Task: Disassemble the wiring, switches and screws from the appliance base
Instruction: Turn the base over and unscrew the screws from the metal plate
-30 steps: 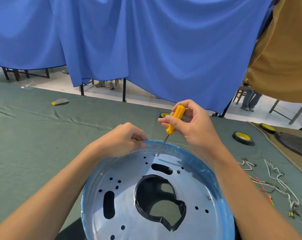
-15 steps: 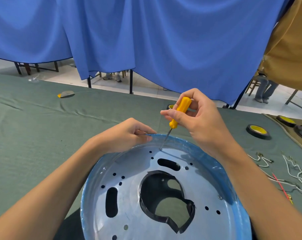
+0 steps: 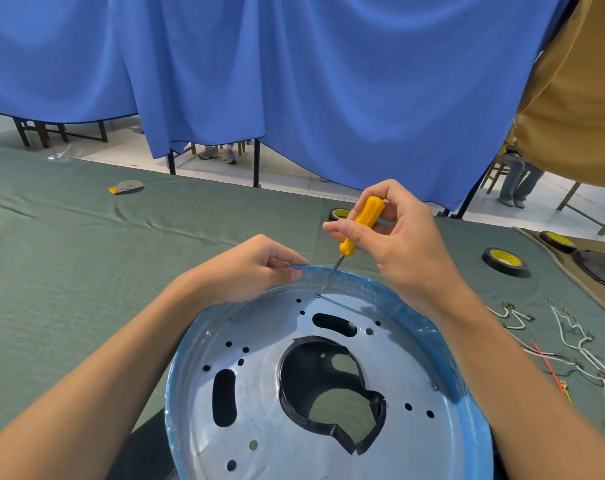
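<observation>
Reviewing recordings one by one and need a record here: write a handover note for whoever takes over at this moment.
Left hand grips the far rim of the metal base, steadying it.
Right hand holds the yellow screwdriver, tip set on a screw near the far rim.
Done: loose wires lie on the cloth right of the base.
Left: that screw, plus a second screw near the base's right edge. No switches in view.
</observation>
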